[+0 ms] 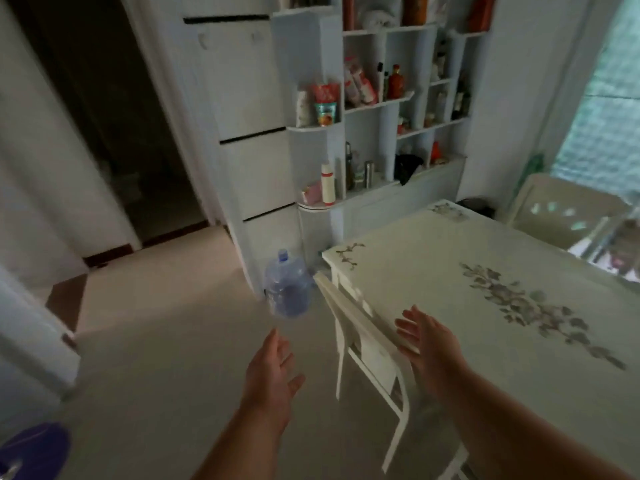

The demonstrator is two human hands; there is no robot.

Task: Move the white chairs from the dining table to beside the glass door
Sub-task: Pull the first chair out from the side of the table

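A white chair (360, 327) is pushed in at the near left side of the dining table (433, 258), its backrest slanting toward me. My right hand (427, 337) hovers open just over the top rail of that backrest, fingers spread. My left hand (275, 372) is open in the air to the left of the chair, over the floor, touching nothing. A second white chair (561, 206) stands at the far right of the table, in front of the glass door (602, 109).
A blue water jug (287, 289) stands on the floor by the table's far left corner. White shelves (377, 105) with bottles and packets line the back wall. A dark doorway (114, 133) opens at the left. Pale floor stretches left of the chair.
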